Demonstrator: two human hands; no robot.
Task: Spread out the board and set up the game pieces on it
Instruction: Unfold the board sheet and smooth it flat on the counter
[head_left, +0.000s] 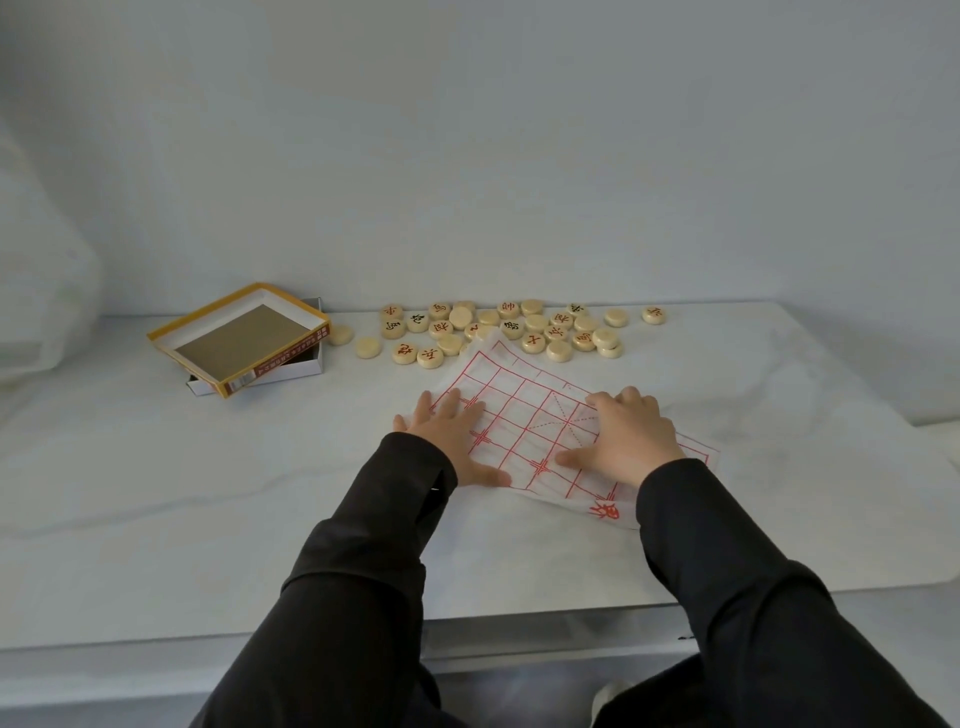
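Board, a thin white sheet printed with a red grid (524, 410), partly spread near the middle of the pale white table (208, 493) and turned at an angle to the front edge. Lay wrinkled rather than flat, with its far corner lifted and reaching the heap of round pale wooden game pieces (498, 330). Carried a red printed mark at its near corner, close beside the right sleeve. Was pressed at its left edge by the left hand (447, 436), palm down, fingers straight and spread, thumb stretched across the sheet, gripping nothing. Was pressed at its right side by the right hand (628, 436), palm down as well, fingers slightly bent at the knuckles, thumb pointing toward the other hand, with no pinch of the sheet to be seen. Beyond the board, along the back of the table near the grey wall (467, 156), lay the game pieces in a loose scatter: some showing red or black characters, some blank side up, a few overlapping. To the left rear sat a yellow-rimmed cardboard box lid (239, 338), inside facing up, resting tilted on a white cardboard box tray (306, 366), with one piece just beside it. Wore black sleeves (363, 545) on both arms.
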